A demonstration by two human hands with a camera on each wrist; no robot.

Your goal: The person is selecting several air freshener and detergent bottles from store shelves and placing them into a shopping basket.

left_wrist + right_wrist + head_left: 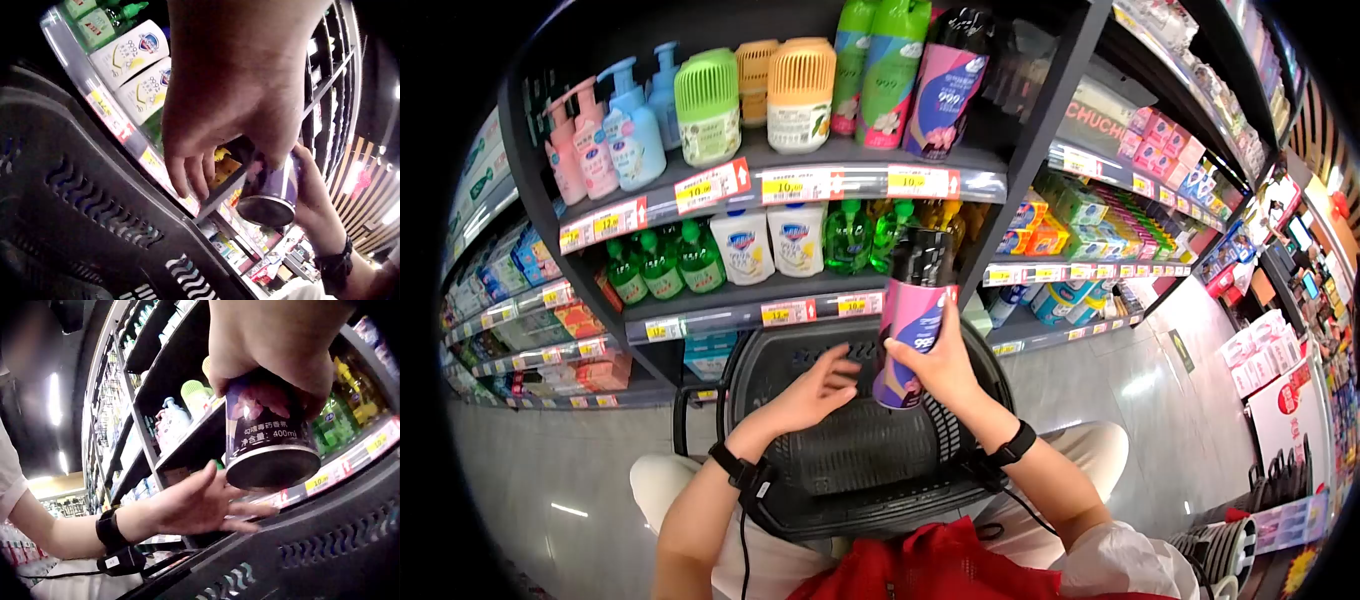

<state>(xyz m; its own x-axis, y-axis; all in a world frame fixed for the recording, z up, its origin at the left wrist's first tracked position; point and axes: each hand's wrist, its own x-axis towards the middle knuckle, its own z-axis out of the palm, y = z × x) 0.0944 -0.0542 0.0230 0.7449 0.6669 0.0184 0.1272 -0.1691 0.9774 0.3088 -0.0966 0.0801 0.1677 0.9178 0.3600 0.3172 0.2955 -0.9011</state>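
Observation:
A pink and purple aerosol can (903,310) with a black cap is gripped in my right hand (948,368), thumb across its front. It leans slightly over a black plastic shopping basket (850,467) with slotted walls. In the right wrist view the dark bottom of the can (272,470) points down, and its label shows a flower and 400ml. My left hand (808,393) hovers over the basket to the left of the can, fingers spread and holding nothing. From the left wrist, the can (269,209) shows partly behind that hand.
Shelves ahead hold pump bottles (632,135), jars with ribbed lids (802,95), green aerosol cans (893,75) and white refill pouches (742,247). Price-tag rails (785,185) run along the shelf edges. My knees (1090,455) flank the basket. Cables hang from both wrist straps.

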